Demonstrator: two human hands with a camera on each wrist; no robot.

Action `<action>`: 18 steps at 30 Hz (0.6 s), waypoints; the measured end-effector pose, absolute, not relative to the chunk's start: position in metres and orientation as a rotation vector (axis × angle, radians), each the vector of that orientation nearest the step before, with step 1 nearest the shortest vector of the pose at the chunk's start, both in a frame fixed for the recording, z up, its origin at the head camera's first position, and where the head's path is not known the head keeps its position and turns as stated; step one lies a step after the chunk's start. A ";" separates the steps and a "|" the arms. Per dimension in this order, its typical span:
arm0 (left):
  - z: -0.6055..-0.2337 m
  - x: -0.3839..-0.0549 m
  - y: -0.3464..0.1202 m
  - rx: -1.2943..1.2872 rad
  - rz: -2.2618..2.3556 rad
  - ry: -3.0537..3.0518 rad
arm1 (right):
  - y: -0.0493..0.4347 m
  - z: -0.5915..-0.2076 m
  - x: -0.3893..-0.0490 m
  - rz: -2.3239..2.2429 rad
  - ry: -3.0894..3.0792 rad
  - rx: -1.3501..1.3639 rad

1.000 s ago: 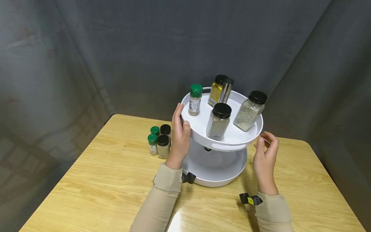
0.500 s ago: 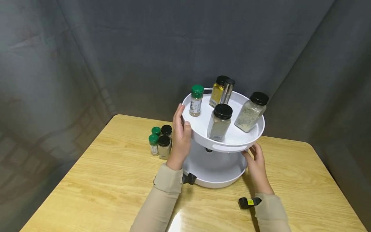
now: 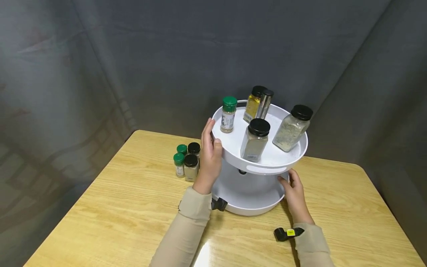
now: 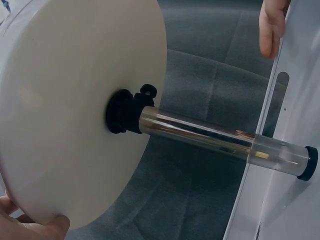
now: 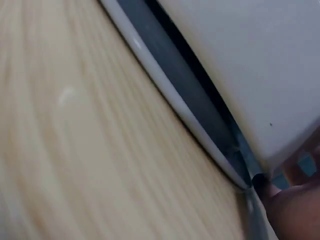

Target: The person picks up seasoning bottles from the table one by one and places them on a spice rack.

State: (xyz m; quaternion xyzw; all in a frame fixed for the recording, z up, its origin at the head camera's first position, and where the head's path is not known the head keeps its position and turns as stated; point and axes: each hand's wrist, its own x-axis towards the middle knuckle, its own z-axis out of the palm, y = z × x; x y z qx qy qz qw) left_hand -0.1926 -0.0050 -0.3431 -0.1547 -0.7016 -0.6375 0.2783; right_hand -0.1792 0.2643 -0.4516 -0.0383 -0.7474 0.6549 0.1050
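A white two-tier tray stand stands on the table, its round upper tray (image 3: 230, 144) above a bare lower tray (image 3: 247, 193). My left hand (image 3: 211, 159) grips the upper tray's left rim; its thumb shows against the tray's underside in the left wrist view. At the lower tray's right rim, my right hand (image 3: 295, 193) holds on, thumb over the edge. A clear post (image 4: 195, 132) joins the tiers. The upper tray bears a green-capped spice bottle (image 3: 228, 120), a jar of brownish powder (image 3: 254, 146), a jar of dried herbs (image 3: 289, 133), a yellow-filled jar (image 3: 252, 107) and a steel cylinder (image 3: 265, 105).
Just left of the stand, several more spice containers, among them a green-capped bottle (image 3: 179, 166) and a black-capped jar (image 3: 191, 170), stand grouped on the wooden table (image 3: 140, 193). Behind the table hangs a grey curtain (image 3: 173, 74).
My right hand has moved down and left from beside the upper tray's right edge to the lower tray's rim. The left hand keeps its hold on the upper tray.
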 end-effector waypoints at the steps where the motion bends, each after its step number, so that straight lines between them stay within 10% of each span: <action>1: -0.343 -0.193 -0.005 -0.410 -1.704 -1.890 | 0.265 -0.453 -0.179 1.926 -2.210 -0.112; 18: -0.337 -0.190 -0.018 -0.475 -1.643 -1.990 | 0.271 -0.464 -0.177 1.854 -2.251 -0.088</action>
